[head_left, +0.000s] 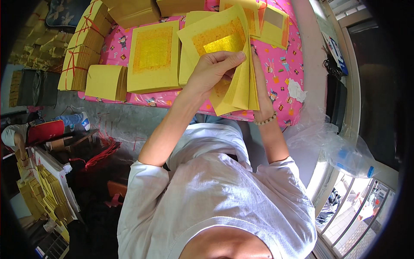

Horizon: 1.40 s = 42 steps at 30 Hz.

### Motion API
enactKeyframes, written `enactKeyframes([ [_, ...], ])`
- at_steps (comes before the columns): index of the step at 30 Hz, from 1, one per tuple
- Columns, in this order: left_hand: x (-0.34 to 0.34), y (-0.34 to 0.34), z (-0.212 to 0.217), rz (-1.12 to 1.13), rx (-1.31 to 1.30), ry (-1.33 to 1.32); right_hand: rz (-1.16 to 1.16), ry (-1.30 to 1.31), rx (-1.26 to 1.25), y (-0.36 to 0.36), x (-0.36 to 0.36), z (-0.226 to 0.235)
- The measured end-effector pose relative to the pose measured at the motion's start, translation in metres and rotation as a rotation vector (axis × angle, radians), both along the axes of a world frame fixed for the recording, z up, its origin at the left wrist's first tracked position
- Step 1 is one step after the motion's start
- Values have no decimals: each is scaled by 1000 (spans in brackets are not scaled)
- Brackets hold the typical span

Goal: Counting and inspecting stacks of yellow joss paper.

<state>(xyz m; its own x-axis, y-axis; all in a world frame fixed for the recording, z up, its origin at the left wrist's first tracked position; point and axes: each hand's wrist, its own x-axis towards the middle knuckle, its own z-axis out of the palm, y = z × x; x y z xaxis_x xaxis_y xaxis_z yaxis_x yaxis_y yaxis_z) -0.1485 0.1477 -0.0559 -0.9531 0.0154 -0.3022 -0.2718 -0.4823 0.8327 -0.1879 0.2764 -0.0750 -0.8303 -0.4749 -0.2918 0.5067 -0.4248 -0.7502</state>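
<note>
Over the table's near edge I hold a fanned bundle of yellow paper sheets [242, 93]. The front sheet bears an orange printed patch with a shiny gold rectangle. My left hand [215, 69] is closed on the bundle, its thumb lying across the sheets near their right edge and its other fingers partly behind them. My right hand [261, 82], below a beaded bracelet, supports the bundle from behind on the right; most of its fingers are hidden by the paper. Left of the bundle lies a stack of similar gold-patched sheets [154, 75].
A pink patterned cloth [280, 82] covers the table. Plain yellow stacks [103, 82] and red-tied bundles [74, 64] line its left side. A crumpled white tissue [296, 90] lies at right, near a plastic bag [345, 149]. Another person [15, 134] sits at far left.
</note>
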Motion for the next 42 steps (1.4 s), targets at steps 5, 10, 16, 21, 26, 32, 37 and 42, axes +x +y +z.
enactKeyframes([
  [5, 0, 1, 1, 0, -10, -10, 36, 1, 4, 2, 0, -2],
  [10, 0, 2, 1, 5, 1, -3, 24, -1, 8, 2, 1, 0],
  [16, 0, 1, 0, 4, 8, 2, 2, -7, 31, 0, 4, 5],
  [21, 0, 4, -1, 28, 3, 28, 18, -13, 24, 1, 3, 3],
  [26, 0, 3, -2, 15, -6, 37, 27, 25, 20, 2, 2, -2],
  [32, 0, 3, -2, 18, -20, 36, 3, -10, 14, 1, 2, -2],
  [37, 0, 4, -1, 20, -2, 50, 18, 10, 19, 3, -2, -9],
  [42, 0, 4, 0, 22, 0, 49, 18, 3, 23, 0, 2, 1],
])
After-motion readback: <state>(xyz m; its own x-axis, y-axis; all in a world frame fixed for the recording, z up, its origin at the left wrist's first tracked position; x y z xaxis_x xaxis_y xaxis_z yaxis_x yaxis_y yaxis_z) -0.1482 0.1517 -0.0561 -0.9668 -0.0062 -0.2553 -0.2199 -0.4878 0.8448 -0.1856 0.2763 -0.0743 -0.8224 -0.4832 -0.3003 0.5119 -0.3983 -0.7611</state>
